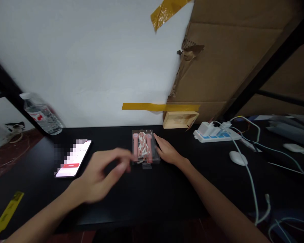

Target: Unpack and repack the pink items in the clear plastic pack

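A clear plastic box (155, 156) lies on the black table, holding two pink handles and a pink-and-white beaded rope between them. My right hand (169, 151) rests against the box's right side, fingers stretched along its edge. Just left of the box, my left hand (106, 173) hovers with fingers curled and somewhat blurred; thumb and forefinger are apart, and nothing shows between them. Whether its fingertips touch the box I cannot tell.
On the left are a lit phone (74, 158) and a water bottle (43, 116). A wooden frame (179, 120) leans at the back wall. To the right are a power strip (218, 135), a white mouse (238, 158) and loose cables.
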